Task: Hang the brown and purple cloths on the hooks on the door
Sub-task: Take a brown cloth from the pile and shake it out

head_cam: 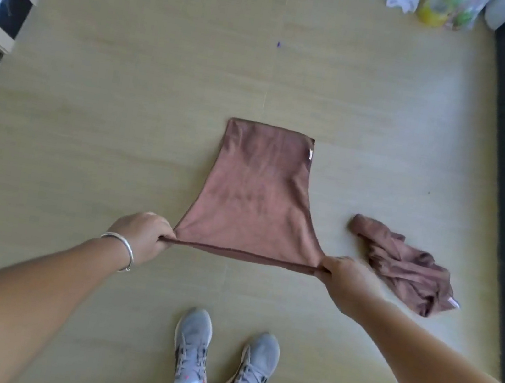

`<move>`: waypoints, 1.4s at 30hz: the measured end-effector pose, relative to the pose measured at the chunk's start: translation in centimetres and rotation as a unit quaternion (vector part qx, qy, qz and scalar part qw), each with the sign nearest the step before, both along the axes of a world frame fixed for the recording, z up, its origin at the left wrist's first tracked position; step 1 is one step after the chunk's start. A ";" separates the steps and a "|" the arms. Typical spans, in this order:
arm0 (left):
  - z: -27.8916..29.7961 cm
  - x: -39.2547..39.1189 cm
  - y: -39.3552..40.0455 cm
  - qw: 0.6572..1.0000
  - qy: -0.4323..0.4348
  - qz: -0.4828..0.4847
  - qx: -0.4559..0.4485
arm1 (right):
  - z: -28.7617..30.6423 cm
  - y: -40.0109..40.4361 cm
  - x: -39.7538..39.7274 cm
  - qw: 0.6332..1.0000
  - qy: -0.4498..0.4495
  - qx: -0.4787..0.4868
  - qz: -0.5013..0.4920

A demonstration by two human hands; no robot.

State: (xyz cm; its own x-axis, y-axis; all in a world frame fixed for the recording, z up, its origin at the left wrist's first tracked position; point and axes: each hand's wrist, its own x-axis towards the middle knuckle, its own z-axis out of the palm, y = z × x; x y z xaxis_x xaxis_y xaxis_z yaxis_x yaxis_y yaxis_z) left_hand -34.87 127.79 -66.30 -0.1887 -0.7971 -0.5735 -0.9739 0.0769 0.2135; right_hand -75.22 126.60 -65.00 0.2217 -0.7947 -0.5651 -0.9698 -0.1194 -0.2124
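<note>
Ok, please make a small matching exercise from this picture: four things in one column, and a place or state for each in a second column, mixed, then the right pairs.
Things:
1. stretched brown cloth
2. crumpled cloth
3. silver bracelet
4. grey shoes

Places or states:
A. on the left wrist
B. lying in a heap on the floor, by the right hand
C. on the feet, at the bottom of the view
D. held taut by two corners, between the left hand and the right hand

Pairs: 1-D, 2-B, 3-A, 4-C
</note>
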 end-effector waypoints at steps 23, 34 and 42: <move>-31.9 -2.5 -23.4 0.929 0.095 0.324 -0.153 | -32.1 -26.1 0.7 0.952 -0.087 -0.183 -0.229; -36.3 -8.3 -5.5 0.957 0.026 -0.226 -0.178 | -37.4 -7.2 1.4 0.950 -0.067 -0.228 0.205; -38.8 -6.6 -2.3 0.904 -0.081 -0.394 -0.145 | -38.6 -2.9 0.6 0.926 0.025 -0.160 0.341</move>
State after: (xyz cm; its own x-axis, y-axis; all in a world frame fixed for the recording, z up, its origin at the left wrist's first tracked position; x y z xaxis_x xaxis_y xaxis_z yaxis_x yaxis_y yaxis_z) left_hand -41.48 125.45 -105.13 -0.6961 -0.5722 -0.4337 -0.6085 0.7907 -0.0666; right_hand -74.61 123.74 -103.61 0.7136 -0.6084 -0.3473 -0.6537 -0.7566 -0.0176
